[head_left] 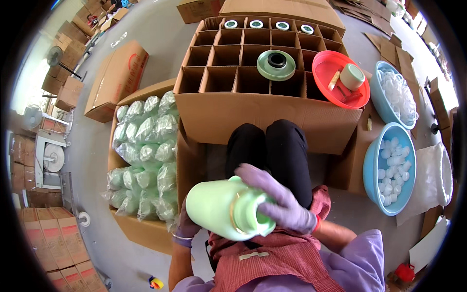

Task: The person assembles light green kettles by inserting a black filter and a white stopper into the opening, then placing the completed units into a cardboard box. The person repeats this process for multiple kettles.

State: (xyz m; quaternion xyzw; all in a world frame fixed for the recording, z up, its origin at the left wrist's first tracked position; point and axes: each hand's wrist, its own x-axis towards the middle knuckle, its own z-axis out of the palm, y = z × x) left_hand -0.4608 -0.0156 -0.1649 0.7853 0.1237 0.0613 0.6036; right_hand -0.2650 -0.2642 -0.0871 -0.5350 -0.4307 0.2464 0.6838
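Warehouse floor amid cartons: right hand (284,202) clamped on cap, left hand (186,225) cradling pale green flask (221,207); could slip from gloved grip.

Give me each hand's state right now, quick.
Left hand: closed under the pale green flask, supporting its body from below.
Right hand: closed over the flask's top end, gripping it.

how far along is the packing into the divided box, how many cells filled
Done: four capped flasks stand in the divided carton's back row. In hand: a pale green flask, left hand under it, right hand at its mouth end. Left: most cells are empty, and the side box holds many bagged flasks.
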